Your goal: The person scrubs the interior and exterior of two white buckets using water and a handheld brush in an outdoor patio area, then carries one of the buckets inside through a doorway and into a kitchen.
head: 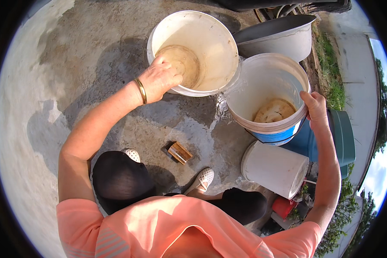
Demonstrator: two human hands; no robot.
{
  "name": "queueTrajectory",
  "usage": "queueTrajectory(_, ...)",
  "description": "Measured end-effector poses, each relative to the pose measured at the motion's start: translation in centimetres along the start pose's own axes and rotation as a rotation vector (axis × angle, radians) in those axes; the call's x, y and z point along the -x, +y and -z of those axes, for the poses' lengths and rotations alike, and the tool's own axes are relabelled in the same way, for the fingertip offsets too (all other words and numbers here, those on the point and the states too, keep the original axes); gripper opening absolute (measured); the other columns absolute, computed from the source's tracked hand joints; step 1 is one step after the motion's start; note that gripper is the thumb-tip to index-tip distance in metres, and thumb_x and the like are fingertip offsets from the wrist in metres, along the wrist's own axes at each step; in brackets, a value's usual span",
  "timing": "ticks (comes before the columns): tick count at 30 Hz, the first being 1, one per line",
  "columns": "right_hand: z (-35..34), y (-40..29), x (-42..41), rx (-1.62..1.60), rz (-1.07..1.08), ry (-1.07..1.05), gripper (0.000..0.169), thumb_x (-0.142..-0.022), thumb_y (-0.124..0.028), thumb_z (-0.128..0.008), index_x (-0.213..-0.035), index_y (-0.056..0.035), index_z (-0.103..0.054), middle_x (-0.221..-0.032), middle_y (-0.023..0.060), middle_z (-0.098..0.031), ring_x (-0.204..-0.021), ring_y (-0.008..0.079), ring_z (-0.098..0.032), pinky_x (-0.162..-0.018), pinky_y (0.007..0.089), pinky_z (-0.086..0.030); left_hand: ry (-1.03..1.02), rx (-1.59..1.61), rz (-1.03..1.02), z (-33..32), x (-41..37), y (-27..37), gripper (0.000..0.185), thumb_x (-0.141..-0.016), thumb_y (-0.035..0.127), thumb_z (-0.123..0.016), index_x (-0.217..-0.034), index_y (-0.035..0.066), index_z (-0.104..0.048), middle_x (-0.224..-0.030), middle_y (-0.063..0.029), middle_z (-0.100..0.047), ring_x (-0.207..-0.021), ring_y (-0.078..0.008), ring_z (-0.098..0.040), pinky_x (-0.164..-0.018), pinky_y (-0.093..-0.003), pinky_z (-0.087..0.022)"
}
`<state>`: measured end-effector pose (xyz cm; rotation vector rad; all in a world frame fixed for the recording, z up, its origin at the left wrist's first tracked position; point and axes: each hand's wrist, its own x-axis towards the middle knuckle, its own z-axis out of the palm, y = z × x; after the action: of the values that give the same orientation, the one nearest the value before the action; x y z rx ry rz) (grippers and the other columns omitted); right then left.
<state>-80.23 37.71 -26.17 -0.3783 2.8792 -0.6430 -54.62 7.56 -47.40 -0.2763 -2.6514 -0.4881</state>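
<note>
My left hand (161, 79), with a gold-coloured bangle at the wrist, is at the near-left rim of a large white plastic bucket (209, 58); its fingers reach over the edge, and their hold is partly hidden. Brownish staining or shallow water covers that bucket's bottom. My right hand (314, 106) grips the right rim of a second white bucket (267, 77) with a blue band. This bucket leans towards the first, and water spills between the two rims onto the concrete. Brown residue lies at its bottom.
A scrubbing brush (180, 153) lies on the wet concrete floor between my feet and the buckets. A white bucket (274, 167) rests on its side at the right, near a green-blue container (342, 138) and a red pot (282, 207). A grey-white basin (277, 38) stands behind.
</note>
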Motion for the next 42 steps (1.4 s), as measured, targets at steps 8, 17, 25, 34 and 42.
queueTrajectory(8, 1.2, 2.6, 1.5, -0.267, -0.154, -0.012, 0.036, -0.074, -0.039, -0.061, -0.075, -0.0029, -0.059, -0.054, 0.0, -0.05, -0.036, 0.0059, -0.036, -0.033, 0.0216, -0.024, 0.117, -0.015, 0.168, 0.6, -1.5, -1.8, 0.027, -0.052, 0.006, -0.066, -0.076, 0.008, -0.053, -0.07, -0.0059, -0.055, -0.07, -0.0246, -0.056, -0.07, -0.0335, -0.039)
queueTrajectory(17, 5.9, 1.3, 2.0, -0.313, -0.16, -0.063, 0.04, -0.075, -0.032, -0.064, -0.094, 0.0028, -0.061, -0.083, 0.0095, -0.064, -0.071, 0.0166, -0.061, -0.065, 0.029, -0.048, 0.294, 0.399, 0.762, 0.7, -2.2, -2.3, 0.033, -0.057, 0.023, -0.068, -0.08, 0.002, -0.056, -0.069, -0.0155, -0.061, -0.063, -0.0304, -0.061, -0.059, -0.0366, -0.048)
queueTrajectory(25, 4.5, -9.5, 3.1, 0.045, -0.044, -0.034, 0.03, -0.071, -0.032, -0.065, -0.069, -0.0037, -0.057, -0.056, 0.0012, -0.052, -0.041, 0.0083, -0.043, -0.037, 0.024, -0.032, 0.195, 0.723, 0.818, -3.4, -0.4, 0.5, 0.035, -0.052, 0.02, -0.064, -0.08, 0.0, -0.056, -0.074, -0.0178, -0.063, -0.069, -0.03, -0.063, -0.062, -0.0352, -0.049)
queueTrajectory(34, 0.7, -11.4, 3.0, 0.109, 0.078, 0.032, 0.032, -0.067, -0.033, -0.066, -0.065, -0.0034, -0.053, -0.055, 0.0019, -0.049, -0.042, 0.0083, -0.041, -0.037, 0.0252, -0.028, 0.095, 0.694, 0.802, -3.7, -1.0, 1.5, 0.038, -0.052, 0.022, -0.067, -0.083, 0.0, -0.058, -0.077, -0.0175, -0.063, -0.071, -0.0324, -0.062, -0.063, -0.0367, -0.049)
queueTrajectory(42, 2.7, -10.4, 1.8, 0.078, 0.058, -0.03, 0.034, -0.069, -0.037, -0.065, -0.07, -0.0044, -0.057, -0.053, -0.0016, -0.047, -0.037, 0.0063, -0.035, -0.035, 0.0236, -0.025, 0.234, 0.62, 0.77, -4.4, -1.1, 1.5, 0.036, -0.054, 0.022, -0.069, -0.079, 0.001, -0.056, -0.071, -0.0169, -0.06, -0.066, -0.0328, -0.059, -0.061, -0.0383, -0.046)
